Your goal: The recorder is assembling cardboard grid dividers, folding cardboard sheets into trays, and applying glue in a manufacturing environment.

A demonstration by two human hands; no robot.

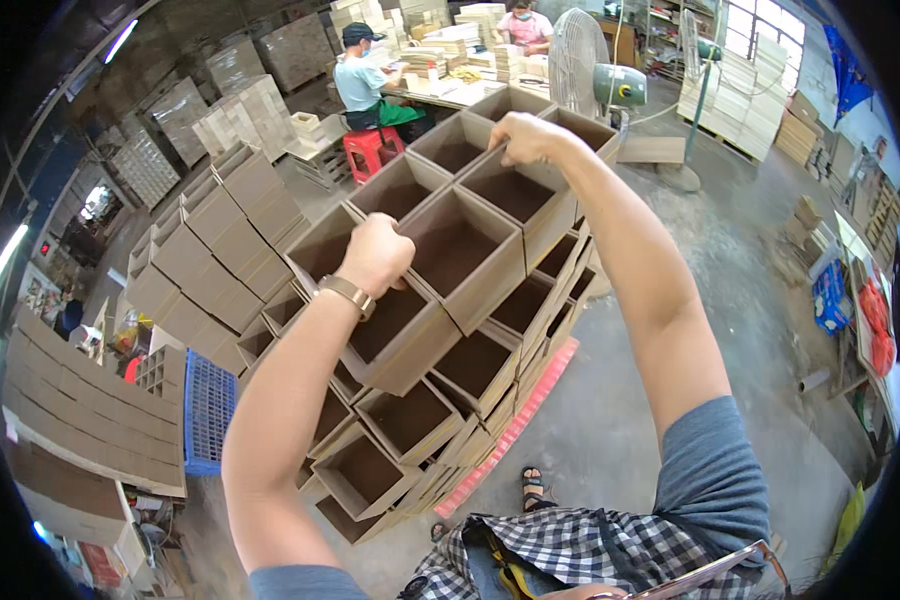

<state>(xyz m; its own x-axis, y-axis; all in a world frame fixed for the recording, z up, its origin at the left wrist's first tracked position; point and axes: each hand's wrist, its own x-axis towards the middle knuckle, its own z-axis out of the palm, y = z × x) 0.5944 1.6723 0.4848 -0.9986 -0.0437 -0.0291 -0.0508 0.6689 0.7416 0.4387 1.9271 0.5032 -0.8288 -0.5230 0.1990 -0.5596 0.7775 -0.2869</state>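
Black-and-white checked cloth (610, 545) over the wearer's lap lies nearest the camera in the head view, with both bare forearms reaching past it to a tall stack of open, grey-brown boxes. Its upper boxes (410, 368) stand at the middle of the scene, side by side in two rows, the near one jutting over the layers below.

On the left, the left hand (378, 250) has its fingers curled closed over box walls where two near upper boxes meet; whether it grips one wall or both, I cannot tell. Farther off and to the right, the right hand (525, 138) has its fingers bent down over a rim, apparently pinching the wall.

Much of the stacking looks done: several layers stand under the upper boxes, and a second stack (210, 245) rises to the left. Lower boxes (405, 415) on the near side lie uncovered and uneven, so that layer seems only partly topped. All visible interiors look bare.

A pink strip (510, 430) edges the stack's base; a blue crate (208, 410) stands left. At the far worktop (460, 97), two co-workers sit among piled pieces.
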